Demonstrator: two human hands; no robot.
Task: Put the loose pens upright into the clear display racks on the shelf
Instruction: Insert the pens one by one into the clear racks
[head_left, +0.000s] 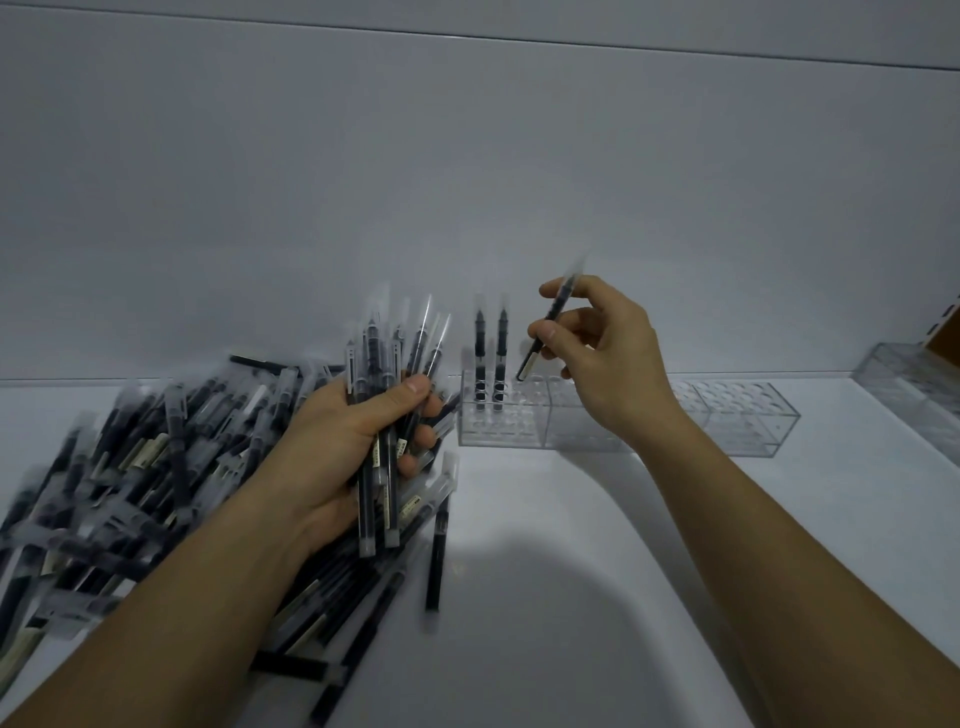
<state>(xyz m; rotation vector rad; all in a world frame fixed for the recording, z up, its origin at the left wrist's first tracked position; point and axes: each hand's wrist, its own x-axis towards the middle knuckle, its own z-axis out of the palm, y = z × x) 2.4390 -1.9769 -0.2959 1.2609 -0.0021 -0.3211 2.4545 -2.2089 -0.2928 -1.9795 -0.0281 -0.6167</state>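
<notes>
Where the shelf (571, 545) meets its back edge, pinches a single pen (556, 309) in the right hand (602, 358), thumb and forefinger closed on the barrel. Tilts it steeply, top up and rightward, lower end just over the clear rack (498, 428), beside two upright pens (480, 343). Grips a bundle of pens (384, 353) in the left hand (343, 431), fingers wrapped, long axes toward the back edge, over the loose pile (130, 467) at the left edge.

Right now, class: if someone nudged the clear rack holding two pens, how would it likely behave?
The clear rack looks like rigid plastic, so it would probably slide rather than flex. With only two upright pens in it, it seems light and may shift easily on the smooth white shelf.
</notes>
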